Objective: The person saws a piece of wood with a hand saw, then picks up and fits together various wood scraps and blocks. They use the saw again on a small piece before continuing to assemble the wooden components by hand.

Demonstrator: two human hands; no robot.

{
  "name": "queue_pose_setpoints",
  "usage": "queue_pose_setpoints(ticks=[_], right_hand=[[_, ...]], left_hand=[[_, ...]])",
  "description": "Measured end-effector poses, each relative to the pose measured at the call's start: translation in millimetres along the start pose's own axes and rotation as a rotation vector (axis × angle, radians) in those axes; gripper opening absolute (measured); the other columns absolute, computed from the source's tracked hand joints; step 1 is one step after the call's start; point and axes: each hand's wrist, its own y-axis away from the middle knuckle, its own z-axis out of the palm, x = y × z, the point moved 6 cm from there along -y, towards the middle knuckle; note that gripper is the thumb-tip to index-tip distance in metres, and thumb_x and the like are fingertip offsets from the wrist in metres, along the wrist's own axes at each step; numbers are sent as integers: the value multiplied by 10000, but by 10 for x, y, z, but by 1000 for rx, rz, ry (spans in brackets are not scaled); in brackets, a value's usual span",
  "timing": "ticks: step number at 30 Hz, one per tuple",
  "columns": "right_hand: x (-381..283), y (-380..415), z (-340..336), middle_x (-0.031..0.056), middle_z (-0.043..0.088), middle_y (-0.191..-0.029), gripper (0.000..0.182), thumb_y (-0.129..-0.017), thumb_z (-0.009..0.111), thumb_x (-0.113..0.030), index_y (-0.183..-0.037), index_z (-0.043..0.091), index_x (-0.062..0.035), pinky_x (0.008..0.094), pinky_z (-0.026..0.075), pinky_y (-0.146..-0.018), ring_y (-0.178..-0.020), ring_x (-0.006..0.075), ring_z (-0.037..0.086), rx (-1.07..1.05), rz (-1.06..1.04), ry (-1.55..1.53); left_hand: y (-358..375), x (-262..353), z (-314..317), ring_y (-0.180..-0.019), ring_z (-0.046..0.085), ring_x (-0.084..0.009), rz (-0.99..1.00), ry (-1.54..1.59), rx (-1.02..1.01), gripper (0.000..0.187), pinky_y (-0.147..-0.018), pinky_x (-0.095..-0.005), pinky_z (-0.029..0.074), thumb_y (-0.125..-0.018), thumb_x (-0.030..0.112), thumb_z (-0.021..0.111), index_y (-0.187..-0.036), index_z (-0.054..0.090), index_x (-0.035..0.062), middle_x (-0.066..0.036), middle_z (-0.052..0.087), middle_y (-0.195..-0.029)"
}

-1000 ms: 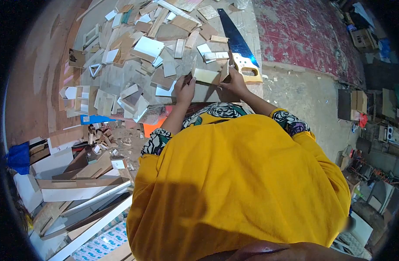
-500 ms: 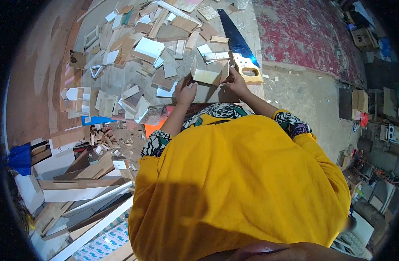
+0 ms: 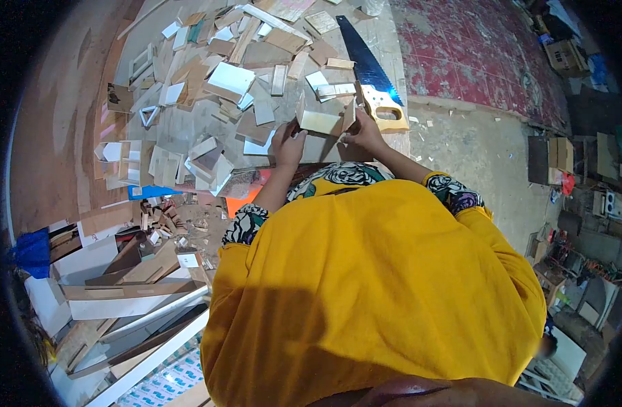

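A small U-shaped wooden piece (image 3: 321, 123), a pale strip with an upright panel at each end, stands near the front edge of the worktable. My left hand (image 3: 288, 144) grips its left end, thumb toward me and fingers partly hidden behind the panel. At the other end, my right hand (image 3: 366, 133) is closed on the right panel, its fingertips low by the bottom corner. Just beyond my right hand lies a handsaw (image 3: 385, 110) with a pale wooden handle and a dark blade. A white flat piece (image 3: 258, 145) rests beside my left hand.
Loose wood and white board offcuts (image 3: 231, 79) cover much of the worktable (image 3: 212, 121). Small assembled pieces (image 3: 209, 163) sit at its front left. Long boards (image 3: 127, 292) are piled on the floor at lower left. Boxes (image 3: 560, 154) stand far right.
My right fingers have slid down the right panel toward its lower corner. My left hand stays on the left end, and the view has shifted slightly.
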Motion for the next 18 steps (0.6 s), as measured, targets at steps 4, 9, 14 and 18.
queue_pose_setpoints(ticks=[4, 9, 14, 18], right_hand=[[8, -7, -3, 126, 597, -1027, 819, -563, 760, -11, -1295, 392, -13, 314, 511, -779, -891, 206, 622, 3, 7, -1], [132, -48, 0, 152, 597, -1061, 722, -602, 743, -47, -1256, 440, -6, 331, 492, -820, -926, 247, 614, 27, -20, 35], [293, -108, 24, 187, 574, -1127, 646, -637, 734, -93, -1227, 481, -20, 350, 459, -883, -998, 302, 581, 65, -60, 80], [251, -98, 9, 193, 566, -1136, 593, -671, 717, -103, -1216, 494, -33, 358, 447, -902, -1028, 304, 566, 73, -23, 49]], left_hand=[[30, 98, -37, -868, 610, -224, -13, -118, -36, 355, -810, -296, 453, -714, 196, 687, -1019, 616, 28, -94, 654, -952], [36, 123, -56, -843, 612, -214, 1, -135, -9, 345, -785, -312, 460, -703, 216, 691, -998, 628, 47, -85, 658, -904], [25, 56, -55, -835, 612, -216, -47, -166, -17, 353, -781, -316, 463, -703, 232, 691, -999, 630, 50, -83, 658, -908], [1, 33, -26, -829, 621, -274, 1, -152, -25, 390, -778, -321, 478, -667, 148, 707, -1031, 615, 41, -135, 649, -910]])
